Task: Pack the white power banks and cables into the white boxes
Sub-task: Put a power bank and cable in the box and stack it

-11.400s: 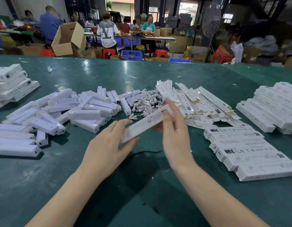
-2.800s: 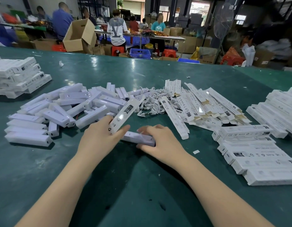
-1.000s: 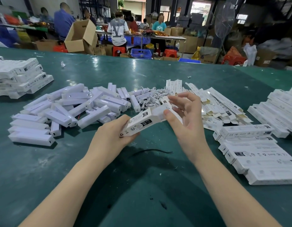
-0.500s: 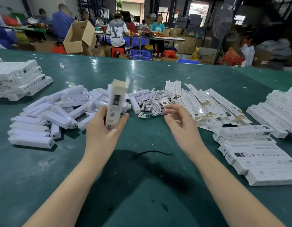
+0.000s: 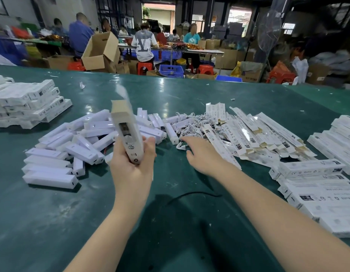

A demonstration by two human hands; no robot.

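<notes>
white box (image 5: 128, 135) now held upright in left hand (image 5: 133, 163), fingers curled round its lower end, top flap open, above the green table (image 5: 52, 222); right hand (image 5: 201, 154) let go, fingers relaxed and empty, reaching toward the cables (image 5: 191, 127) beside the power banks (image 5: 72, 142).

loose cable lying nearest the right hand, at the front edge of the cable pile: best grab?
A judgement: pinch the cable at its bundled middle, coming from above and the near side, where the right hand already reaches. It lies flat on the table, apart from the power banks, so fingers can close across the coil.
</notes>
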